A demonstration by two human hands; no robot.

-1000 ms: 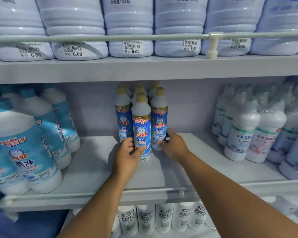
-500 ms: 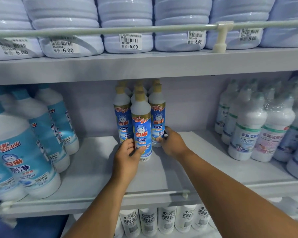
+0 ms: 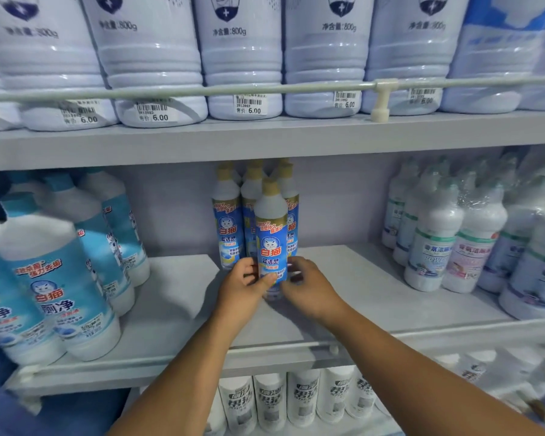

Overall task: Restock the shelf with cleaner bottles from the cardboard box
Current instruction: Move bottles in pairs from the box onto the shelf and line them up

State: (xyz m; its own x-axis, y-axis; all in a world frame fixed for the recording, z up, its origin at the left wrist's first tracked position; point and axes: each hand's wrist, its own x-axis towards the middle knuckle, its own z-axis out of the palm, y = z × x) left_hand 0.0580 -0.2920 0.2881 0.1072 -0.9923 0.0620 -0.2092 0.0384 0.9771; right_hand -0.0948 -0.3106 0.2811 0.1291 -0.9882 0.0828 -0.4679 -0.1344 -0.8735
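Both hands on the front cleaner bottle (image 3: pixel 271 243): left hand (image 3: pixel 243 286) and right hand (image 3: pixel 309 287) each pinching its lower body from either side. Bottle upright on middle shelf (image 3: pixel 177 297), just in front of the matching bottle cluster (image 3: pixel 230 221)

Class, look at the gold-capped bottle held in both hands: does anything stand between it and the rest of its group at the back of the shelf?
Nothing visible does. The front bottle, held by the left hand and right hand, stands directly before the gold-capped group on the middle shelf.
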